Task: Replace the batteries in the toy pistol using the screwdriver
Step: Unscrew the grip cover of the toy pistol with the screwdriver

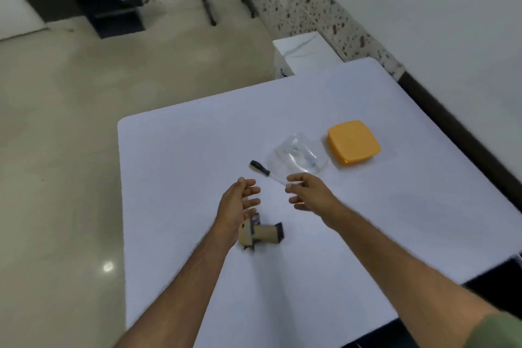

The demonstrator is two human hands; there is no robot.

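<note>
A tan and black toy pistol (261, 235) lies on the white table (183, 155), partly hidden under my left wrist. My left hand (240, 203) hovers over it, fingers straight and spread, holding nothing. Just beyond lies a screwdriver (261, 168) with a black and yellow handle, its thin shaft pointing toward my right hand (309, 192). That hand floats palm inward with relaxed fingers, empty, its fingertips close to the shaft's tip. A clear plastic bag (299, 157) with small items inside lies behind the screwdriver.
An orange lidded box (353, 141) sits at the table's back right. A white block (302, 51) stands off the table's far edge by the speckled wall. Beige floor lies to the left, with a dark shelf and chair legs far behind.
</note>
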